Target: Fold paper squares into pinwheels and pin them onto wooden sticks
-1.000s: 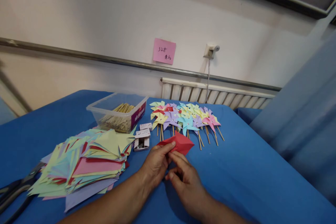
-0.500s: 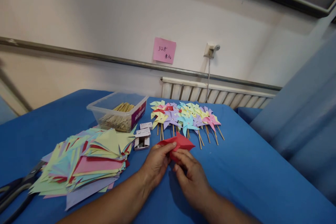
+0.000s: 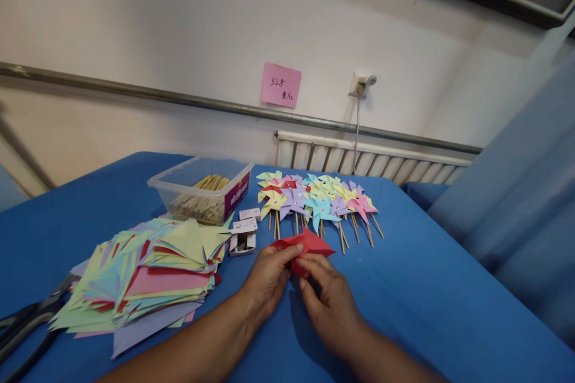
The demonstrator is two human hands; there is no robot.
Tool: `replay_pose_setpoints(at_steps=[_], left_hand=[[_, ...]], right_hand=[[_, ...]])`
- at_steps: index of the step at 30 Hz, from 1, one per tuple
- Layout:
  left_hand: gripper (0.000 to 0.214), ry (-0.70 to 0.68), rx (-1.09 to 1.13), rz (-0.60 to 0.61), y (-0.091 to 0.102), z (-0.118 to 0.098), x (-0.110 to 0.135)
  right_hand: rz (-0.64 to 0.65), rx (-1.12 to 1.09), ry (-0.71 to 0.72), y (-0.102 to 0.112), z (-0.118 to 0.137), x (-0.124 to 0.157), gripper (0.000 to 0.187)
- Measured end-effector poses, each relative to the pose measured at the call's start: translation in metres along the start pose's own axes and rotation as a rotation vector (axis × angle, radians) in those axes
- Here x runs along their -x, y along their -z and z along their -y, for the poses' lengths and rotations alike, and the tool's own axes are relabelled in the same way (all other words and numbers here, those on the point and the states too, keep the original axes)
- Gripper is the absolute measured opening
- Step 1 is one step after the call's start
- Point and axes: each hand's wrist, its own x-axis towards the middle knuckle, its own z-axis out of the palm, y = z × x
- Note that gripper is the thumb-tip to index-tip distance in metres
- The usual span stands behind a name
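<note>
A red paper pinwheel (image 3: 313,243), with its corners partly folded in, is held above the blue table between both hands. My left hand (image 3: 268,275) is closed on its left side, the thumb lying across the middle of the paper. From the right, my right hand (image 3: 330,296) pinches the lower edge; its fingertips partly hide the paper. Just beyond the hands lie several finished pinwheels (image 3: 321,209) on thin sticks, in yellow, purple, blue, pink and red. To the left is a heap of cut coloured paper squares (image 3: 171,275).
A clear plastic tub (image 3: 164,185) of wooden sticks stands at the back left. Small white boxes (image 3: 243,236) sit beside the paper heap, one open with dark bits inside. Large scissors (image 3: 38,314) lie at the left edge. A radiator (image 3: 332,154) is behind the table (image 3: 426,287).
My right hand's thumb and fingers have shifted slightly around the red paper. Otherwise the hands and the things on the table stay where they were.
</note>
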Motion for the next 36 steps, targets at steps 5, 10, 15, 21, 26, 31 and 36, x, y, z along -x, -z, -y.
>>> replay_pose_setpoints(at_steps=[5,10,15,21,26,31,36], left_hand=[[0.011,0.006,-0.01,0.005,-0.0002,0.0002,0.0015],[0.014,0.02,-0.014,0.018,0.0018,0.0013,-0.0001],[0.015,0.018,-0.016,0.022,0.0032,0.0025,-0.0013],[0.016,0.021,-0.029,0.023,0.0039,0.0036,-0.0025],[0.019,0.019,-0.047,0.041,0.0041,0.0037,-0.0023],[0.018,0.022,-0.046,0.039,0.0042,0.0032,-0.0018],[0.019,0.02,-0.044,0.037,0.0044,0.0029,-0.0024]], right_hand=[[0.004,-0.02,0.0,0.0009,0.0005,-0.0018,0.039],[-0.011,-0.046,-0.024,0.002,0.0006,-0.0035,0.039],[-0.031,-0.097,-0.061,0.0015,0.0,-0.0039,0.037],[-0.041,-0.127,-0.088,0.0009,0.0,-0.0031,0.034],[-0.05,-0.148,-0.089,-0.0001,-0.0018,-0.0038,0.032],[-0.064,-0.154,-0.078,-0.0018,-0.0039,-0.003,0.032],[-0.052,-0.11,-0.11,-0.0013,-0.0038,-0.0012,0.026]])
